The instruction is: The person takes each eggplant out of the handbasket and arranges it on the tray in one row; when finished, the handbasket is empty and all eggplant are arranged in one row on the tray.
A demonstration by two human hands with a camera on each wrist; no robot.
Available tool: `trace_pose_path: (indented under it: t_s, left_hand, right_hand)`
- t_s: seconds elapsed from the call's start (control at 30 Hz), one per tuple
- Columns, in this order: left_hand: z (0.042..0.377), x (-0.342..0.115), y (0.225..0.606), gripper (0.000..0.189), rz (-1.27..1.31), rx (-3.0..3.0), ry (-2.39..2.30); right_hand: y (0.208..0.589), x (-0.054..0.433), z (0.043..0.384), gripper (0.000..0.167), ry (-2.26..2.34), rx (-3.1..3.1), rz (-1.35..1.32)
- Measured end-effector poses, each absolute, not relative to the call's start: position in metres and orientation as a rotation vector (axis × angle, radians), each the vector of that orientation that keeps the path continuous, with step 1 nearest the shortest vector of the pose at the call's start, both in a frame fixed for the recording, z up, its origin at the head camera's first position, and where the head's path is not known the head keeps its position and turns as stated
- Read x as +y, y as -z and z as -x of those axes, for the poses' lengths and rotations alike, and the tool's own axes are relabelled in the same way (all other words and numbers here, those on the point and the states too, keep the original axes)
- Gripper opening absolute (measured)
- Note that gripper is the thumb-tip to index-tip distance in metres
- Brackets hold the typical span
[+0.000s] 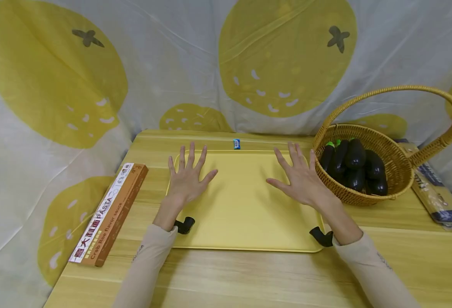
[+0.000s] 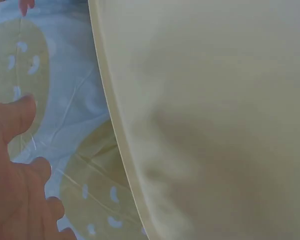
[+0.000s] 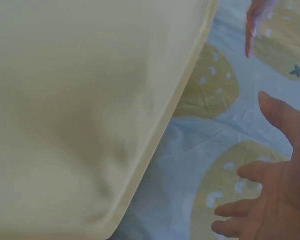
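Observation:
Both hands are held over a yellow rectangular tray (image 1: pixel 245 214), palms down with fingers spread, and neither holds anything. My left hand (image 1: pixel 187 184) is over the tray's left side, and my right hand (image 1: pixel 304 184) over its right side, close to the wicker basket. In the left wrist view the left hand (image 2: pixel 20 185) shows at the lower left, apart from the tray's rim (image 2: pixel 115 117). Fingers of the right hand (image 3: pixel 274 205) appear at the lower right of the right wrist view, also apart from the tray edge (image 3: pixel 162 122). Soft shadows of the hands fall on the tray.
A tall-handled wicker basket (image 1: pixel 401 171) with several dark eggplants (image 1: pixel 355 156) stands at the right. Behind it lies a plastic-wrapped packet (image 1: pixel 438 194). A long pasta box (image 1: pixel 112 214) lies at the left. One small blue wrapped packet (image 1: pixel 236 143) sits beyond the tray, before a lemon-print curtain (image 1: pixel 172 64).

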State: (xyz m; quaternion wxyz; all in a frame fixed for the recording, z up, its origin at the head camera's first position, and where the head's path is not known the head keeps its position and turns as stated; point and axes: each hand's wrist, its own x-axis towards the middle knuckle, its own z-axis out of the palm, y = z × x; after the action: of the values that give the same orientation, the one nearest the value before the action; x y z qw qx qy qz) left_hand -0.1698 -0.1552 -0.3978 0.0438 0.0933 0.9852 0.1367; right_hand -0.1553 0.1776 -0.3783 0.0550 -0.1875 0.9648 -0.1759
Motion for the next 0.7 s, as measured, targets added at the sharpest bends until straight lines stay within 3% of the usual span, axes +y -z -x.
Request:
trace_pose_path:
  t_s: [0.37,0.7]
  left_hand:
    - [0.187,-0.215,0.400,0.088,-0.224,2.801,-0.549]
    - [0.195,-0.235,0.410,0.091,-0.192,2.590,-0.716]
  right_hand:
    - [0.350,0.218,0.138,0.089,0.629,2.888,0.575]
    - [0.330,0.266,0.121,0.088,0.645,2.975,0.472]
